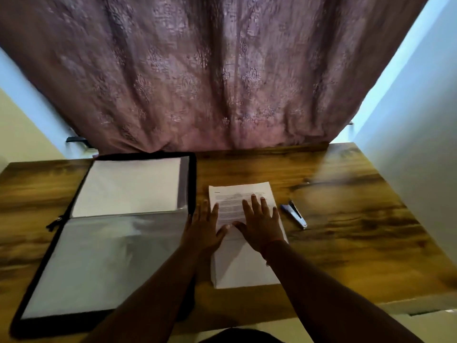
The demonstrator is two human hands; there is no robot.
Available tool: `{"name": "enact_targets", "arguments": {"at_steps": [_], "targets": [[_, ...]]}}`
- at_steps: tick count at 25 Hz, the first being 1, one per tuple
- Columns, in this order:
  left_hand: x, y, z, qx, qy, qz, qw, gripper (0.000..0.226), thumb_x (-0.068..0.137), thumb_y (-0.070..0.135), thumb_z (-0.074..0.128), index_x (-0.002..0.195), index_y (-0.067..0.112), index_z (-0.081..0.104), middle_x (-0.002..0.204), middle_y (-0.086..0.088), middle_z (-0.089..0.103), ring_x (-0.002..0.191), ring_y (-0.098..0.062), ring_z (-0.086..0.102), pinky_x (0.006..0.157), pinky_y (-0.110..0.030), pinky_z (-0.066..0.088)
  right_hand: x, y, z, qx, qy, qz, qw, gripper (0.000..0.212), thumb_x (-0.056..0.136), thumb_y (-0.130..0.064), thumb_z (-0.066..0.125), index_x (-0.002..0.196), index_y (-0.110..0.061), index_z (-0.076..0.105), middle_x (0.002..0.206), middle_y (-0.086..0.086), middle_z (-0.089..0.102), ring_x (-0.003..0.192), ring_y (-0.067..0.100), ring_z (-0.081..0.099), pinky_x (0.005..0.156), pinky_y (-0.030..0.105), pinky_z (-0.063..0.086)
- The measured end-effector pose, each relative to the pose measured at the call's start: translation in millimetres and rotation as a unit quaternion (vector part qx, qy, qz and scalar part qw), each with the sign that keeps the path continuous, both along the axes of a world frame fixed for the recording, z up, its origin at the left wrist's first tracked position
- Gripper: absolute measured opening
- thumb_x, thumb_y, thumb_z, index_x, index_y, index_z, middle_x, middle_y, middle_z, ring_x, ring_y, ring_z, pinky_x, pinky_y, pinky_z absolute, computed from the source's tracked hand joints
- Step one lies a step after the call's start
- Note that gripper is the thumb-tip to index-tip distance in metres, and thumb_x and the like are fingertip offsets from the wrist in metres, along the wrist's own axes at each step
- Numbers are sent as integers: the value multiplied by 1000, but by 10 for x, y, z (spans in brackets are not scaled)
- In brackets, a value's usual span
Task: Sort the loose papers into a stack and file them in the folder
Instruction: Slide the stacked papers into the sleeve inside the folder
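Here the stack of papers (243, 233) lies on the wooden table (346, 243), just to the right of the open folder (118, 233) and not yet in it. The top sheet carries printed lines on its far half; its edges look roughly squared, though blur hides how well the lower sheets line up. Both hands lie flat on the stack with fingers straight and spread, gripping nothing: the left hand (204, 231) sits across the stack's left edge, partly on the table, and the right hand (259, 224) rests further in, nearer the right edge, the two thumbs nearly meeting.

The main risk, as I judge it, is shear. Flat palms only press from above, so any sideways push toward the folder could slide the top sheets over those beneath and fan the pile out. Lifting from one edge alone could let the sheets droop and spill.

The folder lies open, a white sheet already in its far half and a glossy clear sleeve over the near half; that slick plastic may catch a corner and crumple it.

A stapler (295, 214) lies near the stack's right side; a sweep of the right forearm could knock it.
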State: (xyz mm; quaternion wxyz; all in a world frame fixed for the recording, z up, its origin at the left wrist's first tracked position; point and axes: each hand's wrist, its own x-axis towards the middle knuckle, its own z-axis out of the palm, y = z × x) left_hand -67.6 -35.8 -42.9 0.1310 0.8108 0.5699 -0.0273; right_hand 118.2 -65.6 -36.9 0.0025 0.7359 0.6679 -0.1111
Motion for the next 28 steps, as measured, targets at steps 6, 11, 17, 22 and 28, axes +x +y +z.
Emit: {"name": "enact_targets", "arguments": {"at_steps": [6,11,17,22,28], "targets": [[256,-188,-37,18,-71,108,991,52,96,42,53,142,20,42,144,-5,49,131,-25,48,104,-39,48,296,-182,-94,0,50,-77,996,72,96,-62,32,154,-22,15,162,20,9,149,40,7,119,55,16],[459,-175,71,-23,-329,229,916,53,92,10,61,140,26,47,135,3,56,121,-18,57,90,-27,53,292,-192,-83,-13,119,-84,989,70,97,-58,36,154,-22,16,162,17,8,149,40,6,119,51,17],[468,-240,187,-85,-437,323,835,36,91,1,59,114,28,61,109,5,66,89,-6,63,63,-14,46,441,-211,-143,6,197,-60,979,64,99,-51,43,152,-23,23,162,9,16,150,33,12,120,48,22],[279,-119,322,-24,-492,401,773,28,89,2,63,113,16,60,107,-2,69,97,-20,66,79,-31,52,523,-136,-121,81,374,-145,912,50,96,-34,58,140,-16,45,144,6,48,133,26,45,111,42,39],[27,-70,485,22,-587,458,667,29,90,-4,60,116,7,57,100,-3,67,89,-17,64,66,-20,46,266,-83,83,65,623,-320,711,51,88,-36,70,132,-16,53,128,1,57,111,18,54,91,30,44]]}}
